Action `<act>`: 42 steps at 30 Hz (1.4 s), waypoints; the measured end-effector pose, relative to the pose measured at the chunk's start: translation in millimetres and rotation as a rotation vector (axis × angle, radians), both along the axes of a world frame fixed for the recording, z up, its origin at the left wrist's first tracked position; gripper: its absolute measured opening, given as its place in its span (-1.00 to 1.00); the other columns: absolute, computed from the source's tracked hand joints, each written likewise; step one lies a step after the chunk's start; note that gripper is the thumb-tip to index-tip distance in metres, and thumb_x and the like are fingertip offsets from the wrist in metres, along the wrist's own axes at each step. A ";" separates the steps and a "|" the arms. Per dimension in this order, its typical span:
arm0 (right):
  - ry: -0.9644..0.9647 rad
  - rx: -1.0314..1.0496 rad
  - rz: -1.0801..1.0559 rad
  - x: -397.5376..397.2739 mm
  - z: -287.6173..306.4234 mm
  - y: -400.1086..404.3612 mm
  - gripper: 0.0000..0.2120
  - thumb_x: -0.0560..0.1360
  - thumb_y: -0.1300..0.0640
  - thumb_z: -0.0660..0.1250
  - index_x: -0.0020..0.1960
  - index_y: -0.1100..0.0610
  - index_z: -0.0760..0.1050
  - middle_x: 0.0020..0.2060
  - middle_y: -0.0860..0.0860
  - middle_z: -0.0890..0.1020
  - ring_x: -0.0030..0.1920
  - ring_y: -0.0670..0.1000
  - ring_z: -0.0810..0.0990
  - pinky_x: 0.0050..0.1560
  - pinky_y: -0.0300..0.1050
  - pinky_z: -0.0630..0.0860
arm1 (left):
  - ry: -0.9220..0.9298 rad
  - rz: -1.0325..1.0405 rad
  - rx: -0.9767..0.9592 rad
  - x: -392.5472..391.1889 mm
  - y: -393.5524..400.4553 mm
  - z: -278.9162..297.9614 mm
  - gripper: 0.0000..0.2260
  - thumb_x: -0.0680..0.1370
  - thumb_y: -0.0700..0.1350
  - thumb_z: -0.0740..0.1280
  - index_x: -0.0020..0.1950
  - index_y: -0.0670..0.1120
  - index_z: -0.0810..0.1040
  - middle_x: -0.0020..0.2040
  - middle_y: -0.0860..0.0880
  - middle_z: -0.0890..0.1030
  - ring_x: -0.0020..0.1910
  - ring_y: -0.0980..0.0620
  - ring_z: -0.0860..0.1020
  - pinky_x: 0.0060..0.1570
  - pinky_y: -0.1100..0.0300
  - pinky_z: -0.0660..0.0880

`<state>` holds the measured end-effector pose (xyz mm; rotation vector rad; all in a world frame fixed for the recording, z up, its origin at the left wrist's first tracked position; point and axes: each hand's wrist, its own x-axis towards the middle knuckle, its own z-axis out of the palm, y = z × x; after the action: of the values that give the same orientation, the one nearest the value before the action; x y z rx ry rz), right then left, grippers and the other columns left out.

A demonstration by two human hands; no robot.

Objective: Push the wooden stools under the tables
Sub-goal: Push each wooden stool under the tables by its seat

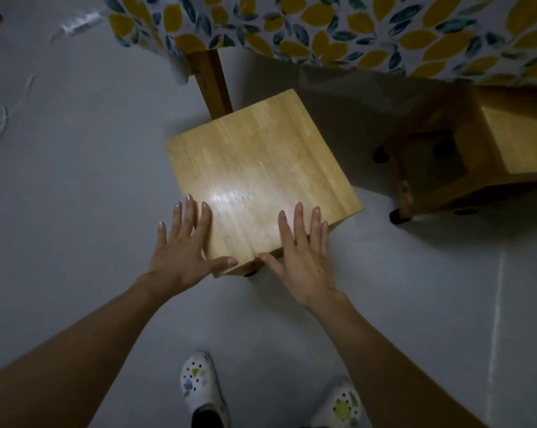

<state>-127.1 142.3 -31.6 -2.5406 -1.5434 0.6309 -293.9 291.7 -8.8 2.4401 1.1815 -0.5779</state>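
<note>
A light wooden stool [261, 168] with a square seat stands on the grey floor just in front of the table. The table wears a cloth with yellow and blue leaves [338, 29], and its wooden leg [213, 83] rises right behind the stool's far corner. My left hand [181, 245] lies flat on the seat's near-left edge with its fingers spread and the thumb along the near corner. My right hand [301, 251] rests flat on the near-right edge in the same way. Neither hand grips anything.
A second wooden stool [489, 149] sits to the right, partly under the tablecloth's edge. My feet in white clogs [199, 387] stand below the stool. Grey floor [76, 180] stretches to the left, with a pale scrap [79, 23] at the top left.
</note>
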 end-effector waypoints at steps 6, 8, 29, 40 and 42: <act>-0.056 -0.081 -0.187 -22.4 -8.7 28.3 -0.11 0.47 -0.41 -0.20 0.57 0.18 -0.11 0.54 0.29 -0.12 0.48 0.44 -0.23 0.44 0.40 -0.23 | -0.118 -0.152 -0.181 -14.8 26.4 -11.0 0.11 0.24 0.58 0.05 0.46 0.00 -0.47 0.40 -0.02 -0.60 0.44 -0.04 -0.49 0.44 -0.01 -0.31; -0.065 -0.129 -0.199 -19.9 -12.1 33.1 -0.11 0.49 -0.42 -0.20 0.55 0.22 0.06 0.52 0.34 0.06 0.47 0.50 -0.03 0.38 0.43 -0.09 | -0.145 -0.171 -0.211 -14.7 30.6 -12.6 0.10 0.26 0.57 0.05 0.47 -0.02 -0.45 0.40 -0.01 -0.60 0.43 -0.05 -0.50 0.42 0.04 -0.32; 0.018 -0.226 -0.164 202.7 8.8 197.0 -0.06 0.48 -0.36 0.10 0.54 0.07 -0.36 0.51 0.21 -0.36 0.44 0.38 -0.44 0.42 0.34 -0.35 | -0.240 -0.104 -0.195 198.4 170.8 -13.5 0.07 0.36 0.38 0.27 0.51 -0.08 -0.36 0.46 -0.16 -0.50 0.46 -0.15 -0.44 0.43 0.00 -0.29; -0.019 -0.297 -0.143 225.4 11.8 213.2 -0.08 0.48 -0.39 0.01 0.54 0.09 -0.38 0.50 0.22 -0.38 0.44 0.39 -0.43 0.44 0.32 -0.31 | -0.076 -0.184 -0.181 218.7 195.3 -9.3 0.06 0.35 0.44 0.22 0.49 -0.01 -0.42 0.38 -0.07 -0.59 0.42 -0.09 -0.47 0.46 -0.09 -0.24; 0.061 -0.369 -0.144 227.9 30.5 218.8 -0.12 0.51 -0.38 -0.01 0.54 0.07 -0.38 0.52 0.20 -0.35 0.47 0.36 -0.40 0.46 0.27 -0.29 | 0.056 -0.272 -0.191 216.0 209.5 8.7 0.02 0.36 0.46 0.16 0.51 0.01 -0.38 0.46 -0.12 -0.49 0.48 -0.10 -0.40 0.45 -0.11 -0.23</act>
<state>100.8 361.1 -1.1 -2.8261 -1.3106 1.0478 -77.9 501.1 -0.2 2.4467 0.7776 -0.8025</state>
